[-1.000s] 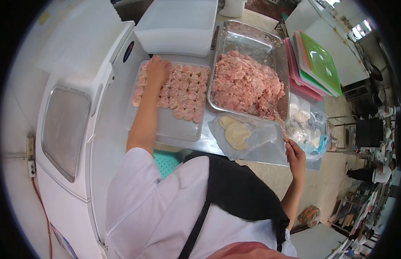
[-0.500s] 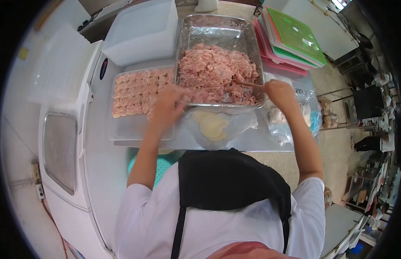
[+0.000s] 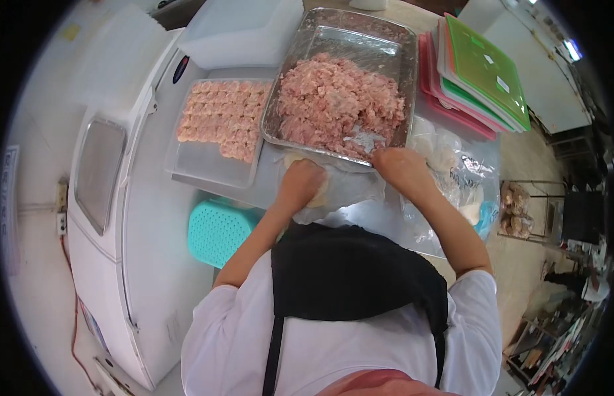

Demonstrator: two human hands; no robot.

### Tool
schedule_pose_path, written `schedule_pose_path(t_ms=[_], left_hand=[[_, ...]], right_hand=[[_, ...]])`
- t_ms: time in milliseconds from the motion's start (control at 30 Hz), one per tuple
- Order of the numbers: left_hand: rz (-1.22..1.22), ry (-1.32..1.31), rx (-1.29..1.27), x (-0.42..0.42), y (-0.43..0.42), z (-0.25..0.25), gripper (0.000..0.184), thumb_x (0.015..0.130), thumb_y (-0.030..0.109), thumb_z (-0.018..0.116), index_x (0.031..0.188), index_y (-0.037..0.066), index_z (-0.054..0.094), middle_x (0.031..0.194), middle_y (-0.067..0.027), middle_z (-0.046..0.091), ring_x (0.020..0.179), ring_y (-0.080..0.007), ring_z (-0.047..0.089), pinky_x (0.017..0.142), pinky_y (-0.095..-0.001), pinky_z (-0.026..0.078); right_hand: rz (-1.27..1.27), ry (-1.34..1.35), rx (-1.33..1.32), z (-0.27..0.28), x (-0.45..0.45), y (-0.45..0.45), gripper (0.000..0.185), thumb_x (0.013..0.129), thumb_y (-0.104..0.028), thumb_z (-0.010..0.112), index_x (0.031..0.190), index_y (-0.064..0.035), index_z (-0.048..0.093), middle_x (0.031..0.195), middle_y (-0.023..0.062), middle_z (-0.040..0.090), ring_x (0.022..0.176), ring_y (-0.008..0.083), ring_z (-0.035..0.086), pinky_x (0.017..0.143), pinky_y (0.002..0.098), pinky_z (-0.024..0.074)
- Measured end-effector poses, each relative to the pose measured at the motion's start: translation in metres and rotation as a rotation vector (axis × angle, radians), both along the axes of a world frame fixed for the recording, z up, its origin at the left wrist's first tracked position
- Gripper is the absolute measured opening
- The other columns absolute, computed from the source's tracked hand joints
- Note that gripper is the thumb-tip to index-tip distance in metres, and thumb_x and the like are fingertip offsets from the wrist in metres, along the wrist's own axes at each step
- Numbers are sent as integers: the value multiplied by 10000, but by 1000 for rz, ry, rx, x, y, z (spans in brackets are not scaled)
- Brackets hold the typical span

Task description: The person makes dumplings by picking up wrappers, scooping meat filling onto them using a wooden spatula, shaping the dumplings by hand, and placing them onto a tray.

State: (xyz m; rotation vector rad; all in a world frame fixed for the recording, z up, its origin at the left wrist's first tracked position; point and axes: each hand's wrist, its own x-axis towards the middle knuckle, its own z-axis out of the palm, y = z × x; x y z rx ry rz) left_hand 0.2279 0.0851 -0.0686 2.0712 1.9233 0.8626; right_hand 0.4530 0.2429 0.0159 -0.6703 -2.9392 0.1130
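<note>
My left hand [image 3: 303, 181] is over a small pile of pale, round dough wrappers [image 3: 319, 195] on a clear plastic sheet [image 3: 368, 188], its fingers curled onto them. At the near right rim of a metal tray [image 3: 307, 146] is my right hand [image 3: 398, 165], fingers closed; whatever is in them is hidden. Pink minced meat [image 3: 343, 99] is heaped in that tray. To its left, rows of small meat-filled dumplings [image 3: 224, 112] sit in a clear plastic tray [image 3: 214, 170].
Stacked clear containers [image 3: 244, 33] stand behind the dumplings. Coloured lids [image 3: 488, 72] are piled at the back right, with plastic bags [image 3: 445, 155] in front. A turquoise basket [image 3: 218, 231] is below the table's left edge, beside a white freezer [image 3: 155, 251].
My left hand has moved from the dumplings right and down to the wrappers. My right hand has come down to the tray's near rim; the stick-like handle in it no longer shows. The view has turned.
</note>
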Motion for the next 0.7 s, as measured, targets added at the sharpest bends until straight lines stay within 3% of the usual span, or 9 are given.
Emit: schedule_pose_path(t_ms=[33, 100, 133, 200, 333, 433, 533, 633, 700], left_hand=[[125, -249, -72, 0, -4, 2, 236, 875, 263, 614, 982, 60, 670, 921, -78, 622, 922, -249, 592, 870, -380, 452], [367, -755, -195, -1, -10, 7, 260, 917, 283, 579, 986, 46, 661, 947, -64, 633, 950, -205, 604, 847, -350, 466], [360, -1001, -193, -4, -13, 9, 270, 927, 284, 572, 998, 37, 657, 964, -61, 637, 958, -189, 601, 844, -337, 467], [324, -1495, -181, -7, -15, 18, 291, 946, 286, 559, 1023, 19, 647, 999, -56, 646, 974, -157, 596, 838, -312, 470], [281, -778, -192, -7, -17, 47, 341, 935, 282, 591, 1124, -1, 619, 1050, -77, 647, 972, -133, 585, 870, -279, 456], [300, -776, -220, -3, -15, 53, 328, 930, 270, 597, 1125, 8, 621, 1028, -67, 655, 963, -111, 584, 857, -270, 462], [297, -1160, -217, -2, -9, 56, 316, 931, 266, 596, 1121, 15, 626, 1009, -52, 663, 932, -103, 593, 826, -272, 476], [315, -736, -276, -5, -3, 81, 346, 934, 300, 585, 1156, 38, 624, 1043, -50, 648, 992, -113, 582, 861, -277, 463], [303, -739, -243, -17, 3, 74, 351, 927, 278, 603, 1169, 24, 604, 1073, -60, 641, 1007, -133, 592, 868, -294, 475]], right_hand=[[-4, 7, -20, -3, 1, -2, 164, 798, -197, 583, 751, -57, 654, 726, 137, 647, 733, 303, 659, 620, 415, 521], [-59, 113, -374, 0, 11, 12, 184, 815, -212, 578, 742, -55, 641, 710, 138, 636, 723, 308, 655, 616, 429, 515], [-91, 163, -552, 3, 15, 17, 196, 823, -220, 575, 737, -54, 634, 701, 138, 630, 718, 311, 652, 614, 435, 512], [-117, 98, -385, 16, 20, 29, 237, 871, -244, 548, 773, -46, 632, 732, 174, 631, 751, 339, 646, 649, 457, 501], [-78, -180, -102, 5, 16, 40, 304, 930, -291, 507, 820, -43, 644, 781, 189, 642, 786, 364, 635, 694, 464, 486], [-9, -18, -127, -10, 15, 14, 345, 948, -322, 484, 827, -40, 644, 794, 192, 640, 795, 375, 629, 705, 468, 474], [-89, 17, -374, -5, 19, 22, 315, 936, -298, 509, 833, -38, 654, 782, 203, 633, 792, 375, 633, 697, 473, 474], [-134, 138, -409, 9, 24, 29, 297, 928, -296, 542, 852, -39, 669, 774, 216, 619, 761, 394, 618, 680, 461, 467], [-171, 178, -519, 17, 23, 39, 325, 933, -316, 554, 852, -26, 676, 722, 174, 623, 688, 336, 610, 643, 415, 461]])
